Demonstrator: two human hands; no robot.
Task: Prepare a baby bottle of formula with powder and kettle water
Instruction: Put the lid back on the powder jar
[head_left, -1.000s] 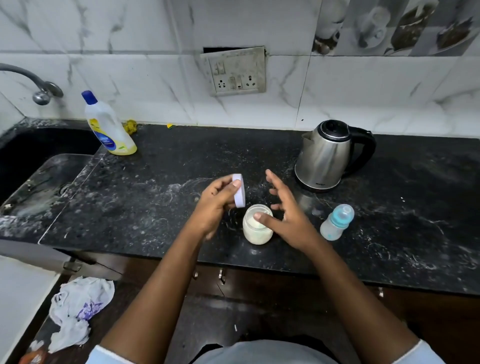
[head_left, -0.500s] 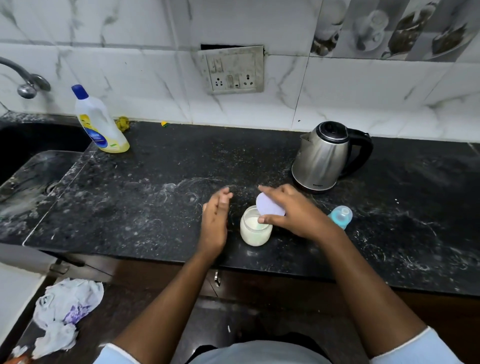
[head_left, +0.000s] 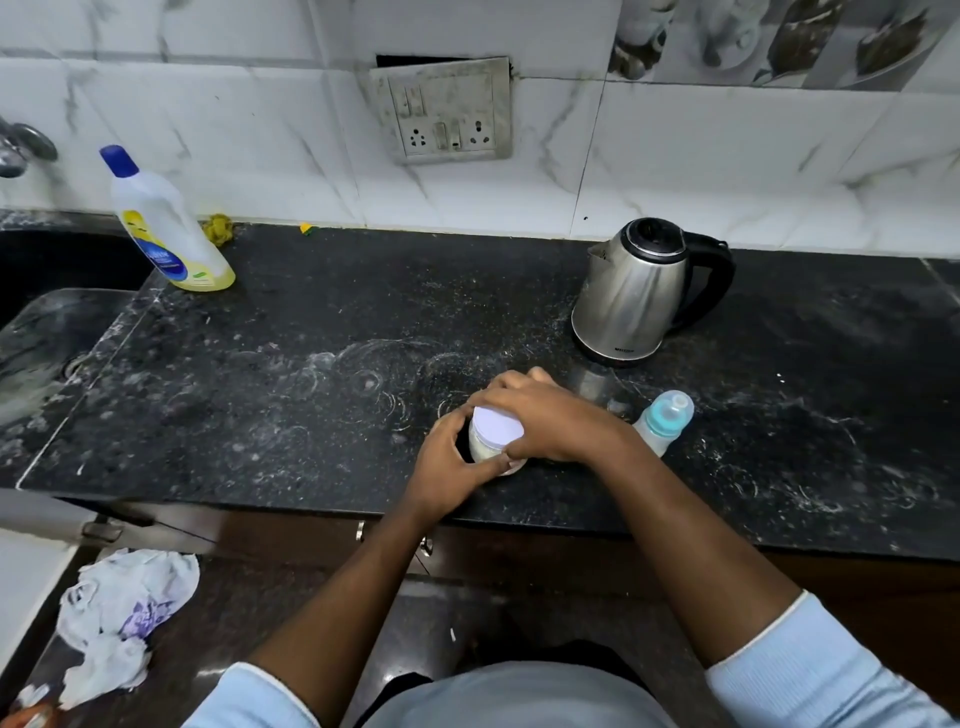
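A small clear jar of white powder (head_left: 482, 451) stands near the front edge of the black counter (head_left: 311, 374). Its pale lilac lid (head_left: 497, 428) sits on the jar's mouth. My right hand (head_left: 550, 423) curls over the lid from the right and grips its rim. My left hand (head_left: 449, 467) wraps round the jar's body from the left. The baby bottle (head_left: 662, 422), clear with a teal cap, lies tilted just right of my right wrist. A steel kettle (head_left: 631, 293) with a black handle stands behind it.
A detergent bottle with a blue cap (head_left: 166, 228) stands at the back left by the sink (head_left: 47, 332). A tap (head_left: 23, 148) juts out at the far left. A wall socket panel (head_left: 444, 111) is above the counter. Crumpled white plastic (head_left: 117, 618) lies on the floor.
The lid went from my left hand to my right, which brought it down onto the jar's mouth. My left hand moved in and took hold of the jar's body.
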